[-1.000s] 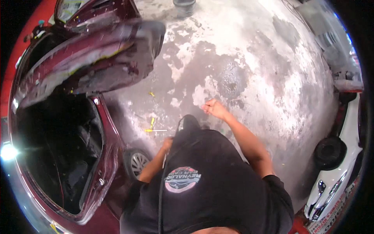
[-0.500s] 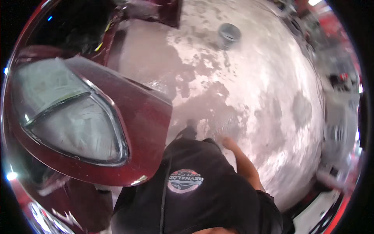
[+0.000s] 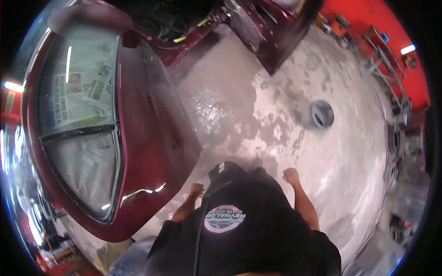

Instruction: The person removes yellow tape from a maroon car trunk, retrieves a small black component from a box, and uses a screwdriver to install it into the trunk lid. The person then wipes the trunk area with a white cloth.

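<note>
My left hand (image 3: 197, 189) is at my left side, close to the lower edge of a dark red car door (image 3: 159, 184). Its fingers are curled and I see nothing in them. On the other side of my body, my right hand (image 3: 291, 176) hangs over the wet floor, closed in a loose fist with nothing showing in it. Neither hand touches the car. Printed paper lies behind the door's window glass (image 3: 83, 165), which has a dark divider bar across it.
A grey bucket (image 3: 321, 114) stands on the pale, wet-patched concrete floor (image 3: 340, 184). Another dark red panel (image 3: 271, 41) juts out at the far side. Along the right, a metal rack (image 3: 389, 69) and clutter line a red wall (image 3: 416, 32).
My view has shifted, so the bucket appears farther right and nearer, and more of the far panel shows. My left hand has come into view; my right hand shows more fully.
</note>
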{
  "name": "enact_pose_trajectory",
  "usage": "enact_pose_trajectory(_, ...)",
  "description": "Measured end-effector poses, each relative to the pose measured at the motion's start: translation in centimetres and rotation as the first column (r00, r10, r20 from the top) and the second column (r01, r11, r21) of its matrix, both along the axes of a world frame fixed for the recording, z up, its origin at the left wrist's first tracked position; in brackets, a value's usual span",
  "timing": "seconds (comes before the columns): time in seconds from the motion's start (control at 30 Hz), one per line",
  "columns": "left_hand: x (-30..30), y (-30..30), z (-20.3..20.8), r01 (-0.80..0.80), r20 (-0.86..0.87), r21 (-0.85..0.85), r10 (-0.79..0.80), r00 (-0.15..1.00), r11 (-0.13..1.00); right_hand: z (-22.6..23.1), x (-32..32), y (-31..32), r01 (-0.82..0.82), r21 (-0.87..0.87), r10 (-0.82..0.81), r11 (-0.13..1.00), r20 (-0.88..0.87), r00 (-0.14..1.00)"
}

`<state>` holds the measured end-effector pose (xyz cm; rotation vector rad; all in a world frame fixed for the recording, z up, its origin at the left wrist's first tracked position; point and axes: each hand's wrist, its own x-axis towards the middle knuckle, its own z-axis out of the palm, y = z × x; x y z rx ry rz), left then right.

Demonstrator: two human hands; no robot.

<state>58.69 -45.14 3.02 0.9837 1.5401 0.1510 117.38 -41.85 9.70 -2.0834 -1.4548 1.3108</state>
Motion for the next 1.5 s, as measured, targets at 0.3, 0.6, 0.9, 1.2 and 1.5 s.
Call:
enact_pose_trajectory(0.3,12.3,10.9,2.1,-0.128,0.057,0.159,0.12,0.991,0.979,7.1,-2.9,36.9,-0.285,0.39,0.24,0.876,0.162,0.957)
enact_pose_trajectory(0.6,12.1,32.6,2.3,-0.309,0.029,0.099,0.308,0.951,0.946,10.6,-23.9,59.9,-0.556,0.421,0.678,0.717,-0.235,0.697)
enact_pose_trajectory(0.9,8.1,51.3,7.6,-0.779,0.188,-0.07,0.776,0.603,0.623,22.9,-35.3,89.9,-0.478,0.704,0.775,0.526,-0.166,0.609)
enact_pose_trajectory(1.2,5.6,56.7,4.8,-0.864,0.041,-0.095,0.869,0.493,0.494,53.8,-51.4,119.0,-0.082,0.997,0.752,0.005,0.051,0.658)
enact_pose_trajectory(1.5,3.8,70.6,11.5,-0.996,0.032,-0.089,0.999,-0.008,-0.005,65.3,-63.3,151.2,-0.133,0.973,0.341,0.187,0.062,0.938)
